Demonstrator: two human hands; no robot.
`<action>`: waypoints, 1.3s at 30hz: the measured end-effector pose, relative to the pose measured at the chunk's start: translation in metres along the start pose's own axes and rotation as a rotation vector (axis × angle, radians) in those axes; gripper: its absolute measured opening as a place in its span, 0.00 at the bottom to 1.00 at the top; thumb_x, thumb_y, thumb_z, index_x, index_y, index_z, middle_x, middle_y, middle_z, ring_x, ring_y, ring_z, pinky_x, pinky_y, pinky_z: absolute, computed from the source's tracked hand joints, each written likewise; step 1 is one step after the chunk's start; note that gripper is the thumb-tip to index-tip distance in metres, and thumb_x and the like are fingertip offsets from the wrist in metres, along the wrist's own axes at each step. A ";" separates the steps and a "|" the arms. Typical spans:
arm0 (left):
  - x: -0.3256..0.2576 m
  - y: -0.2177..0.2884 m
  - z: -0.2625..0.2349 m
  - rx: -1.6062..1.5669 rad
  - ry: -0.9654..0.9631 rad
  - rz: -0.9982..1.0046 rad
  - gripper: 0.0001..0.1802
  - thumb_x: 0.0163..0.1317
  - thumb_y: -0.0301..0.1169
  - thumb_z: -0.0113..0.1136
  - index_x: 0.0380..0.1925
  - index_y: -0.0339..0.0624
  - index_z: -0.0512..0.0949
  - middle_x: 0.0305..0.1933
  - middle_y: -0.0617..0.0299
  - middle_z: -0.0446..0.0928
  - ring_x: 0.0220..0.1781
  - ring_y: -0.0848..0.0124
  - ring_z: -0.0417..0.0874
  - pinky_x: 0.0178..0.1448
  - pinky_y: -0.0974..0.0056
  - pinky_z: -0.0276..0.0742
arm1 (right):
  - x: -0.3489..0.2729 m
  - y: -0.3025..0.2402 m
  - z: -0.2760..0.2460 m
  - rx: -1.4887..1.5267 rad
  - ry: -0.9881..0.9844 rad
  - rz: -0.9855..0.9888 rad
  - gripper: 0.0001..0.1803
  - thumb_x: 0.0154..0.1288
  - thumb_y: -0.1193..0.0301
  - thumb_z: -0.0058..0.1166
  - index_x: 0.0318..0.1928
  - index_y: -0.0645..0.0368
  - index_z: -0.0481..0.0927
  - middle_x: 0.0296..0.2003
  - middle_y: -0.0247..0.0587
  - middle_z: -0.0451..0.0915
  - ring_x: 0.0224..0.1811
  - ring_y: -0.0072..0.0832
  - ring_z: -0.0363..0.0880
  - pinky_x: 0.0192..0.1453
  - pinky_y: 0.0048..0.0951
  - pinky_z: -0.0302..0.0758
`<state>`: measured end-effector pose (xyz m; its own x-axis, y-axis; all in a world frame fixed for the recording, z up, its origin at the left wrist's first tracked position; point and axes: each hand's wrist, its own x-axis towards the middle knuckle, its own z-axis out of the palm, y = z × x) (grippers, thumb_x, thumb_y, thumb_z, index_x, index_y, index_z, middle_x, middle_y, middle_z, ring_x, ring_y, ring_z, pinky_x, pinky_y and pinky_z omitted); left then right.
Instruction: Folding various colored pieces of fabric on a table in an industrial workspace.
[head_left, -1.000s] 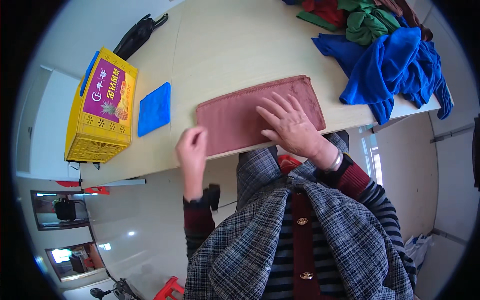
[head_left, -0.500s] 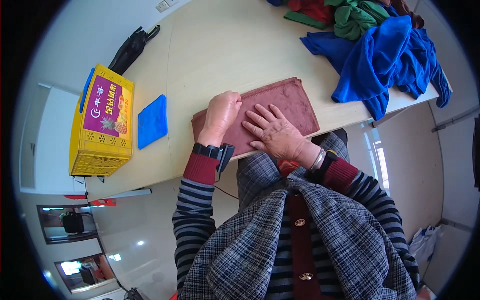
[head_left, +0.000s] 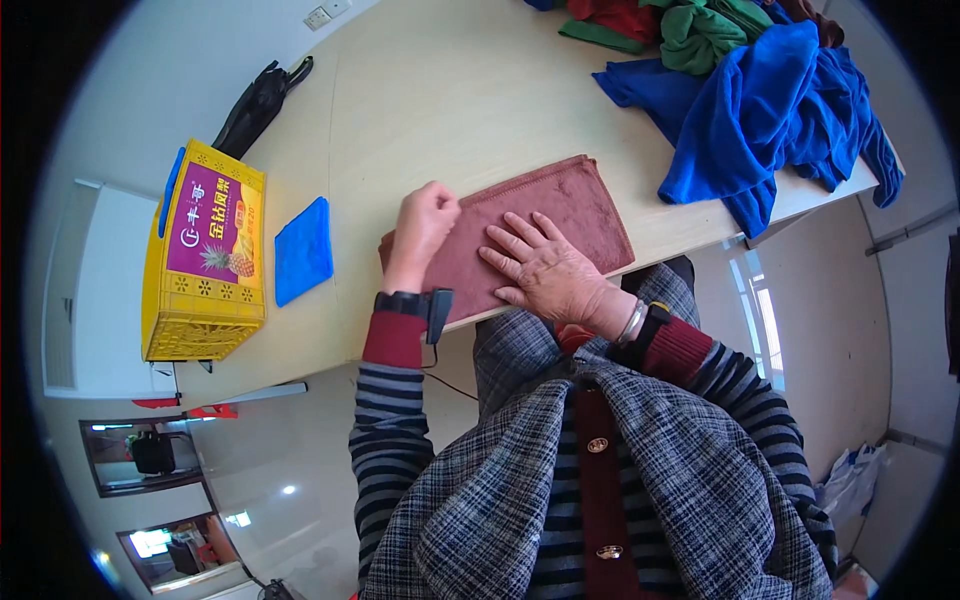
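A folded brown cloth with stitched edges lies flat as a long rectangle along the table's near edge. My right hand rests palm down on its middle, fingers spread. At the cloth's left end my left hand is curled into a fist, and nothing shows in it. Whether that fist presses on the cloth or hovers just over it I cannot tell. Left of the brown cloth lies a smaller folded blue cloth, apart from both hands.
A yellow plastic crate with a purple label stands at the table's left end, a black folded umbrella behind it. Crumpled blue cloths are heaped at the right, some hanging over the edge, with green cloths and red ones behind.
My left fist has slid left across the brown cloth toward its left end. My right hand stays flat on the cloth's middle.
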<state>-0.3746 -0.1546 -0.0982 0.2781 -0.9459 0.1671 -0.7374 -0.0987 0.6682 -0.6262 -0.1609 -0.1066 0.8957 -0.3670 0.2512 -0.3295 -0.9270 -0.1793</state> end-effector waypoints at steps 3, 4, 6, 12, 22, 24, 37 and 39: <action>-0.025 0.012 -0.033 -0.423 0.004 -0.218 0.05 0.68 0.24 0.56 0.32 0.38 0.77 0.26 0.66 0.77 0.27 0.79 0.79 0.30 0.73 0.76 | -0.001 0.002 0.002 0.001 0.007 -0.005 0.35 0.76 0.44 0.39 0.73 0.50 0.67 0.75 0.41 0.61 0.80 0.42 0.51 0.83 0.51 0.44; -0.037 0.018 -0.043 -0.440 0.028 -0.240 0.05 0.68 0.25 0.56 0.32 0.38 0.77 0.27 0.65 0.78 0.27 0.78 0.79 0.31 0.72 0.75 | -0.002 0.004 0.003 0.001 0.010 0.000 0.35 0.76 0.44 0.39 0.73 0.50 0.67 0.75 0.41 0.61 0.80 0.42 0.51 0.83 0.51 0.44; -0.073 0.029 -0.069 -0.432 0.051 -0.264 0.06 0.69 0.27 0.56 0.32 0.37 0.77 0.27 0.64 0.78 0.27 0.77 0.78 0.33 0.71 0.73 | -0.003 0.005 0.002 0.002 0.014 0.000 0.35 0.76 0.44 0.39 0.73 0.50 0.67 0.75 0.41 0.61 0.80 0.42 0.51 0.83 0.50 0.44; -0.226 -0.017 -0.111 -0.362 0.033 -0.577 0.10 0.70 0.32 0.56 0.30 0.40 0.79 0.27 0.63 0.79 0.29 0.73 0.80 0.38 0.67 0.74 | -0.003 0.004 -0.007 0.022 0.000 0.025 0.34 0.75 0.46 0.43 0.73 0.50 0.67 0.75 0.41 0.61 0.80 0.42 0.51 0.83 0.50 0.44; -0.305 -0.067 -0.090 0.703 0.431 -0.520 0.04 0.58 0.27 0.56 0.28 0.43 0.81 0.36 0.55 0.81 0.42 0.52 0.82 0.45 0.51 0.77 | -0.001 -0.002 -0.008 0.011 -0.005 -0.005 0.33 0.73 0.50 0.48 0.72 0.50 0.67 0.75 0.43 0.61 0.79 0.44 0.52 0.83 0.50 0.45; -0.263 -0.034 -0.095 0.645 0.553 -0.298 0.06 0.64 0.28 0.57 0.32 0.43 0.82 0.40 0.56 0.83 0.46 0.53 0.83 0.51 0.55 0.78 | -0.003 -0.001 -0.009 0.017 -0.009 0.001 0.32 0.73 0.51 0.48 0.72 0.51 0.67 0.74 0.44 0.62 0.79 0.45 0.53 0.82 0.51 0.47; -0.096 0.039 0.010 0.538 0.031 0.222 0.30 0.75 0.45 0.48 0.71 0.44 0.67 0.78 0.51 0.60 0.80 0.53 0.58 0.81 0.46 0.48 | 0.011 0.024 -0.012 0.009 0.021 0.084 0.32 0.74 0.52 0.48 0.72 0.53 0.67 0.74 0.46 0.62 0.78 0.48 0.54 0.80 0.53 0.50; -0.094 0.031 0.014 0.523 -0.014 0.199 0.31 0.75 0.46 0.47 0.72 0.45 0.65 0.79 0.51 0.59 0.80 0.53 0.56 0.82 0.45 0.46 | 0.013 0.026 -0.010 0.003 0.020 0.082 0.32 0.75 0.52 0.47 0.72 0.53 0.67 0.74 0.46 0.62 0.78 0.48 0.54 0.80 0.53 0.50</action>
<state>-0.4317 -0.0731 -0.1033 0.0965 -0.9657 0.2411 -0.9830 -0.0545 0.1752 -0.6263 -0.1908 -0.0983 0.8594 -0.4436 0.2543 -0.4011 -0.8933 -0.2028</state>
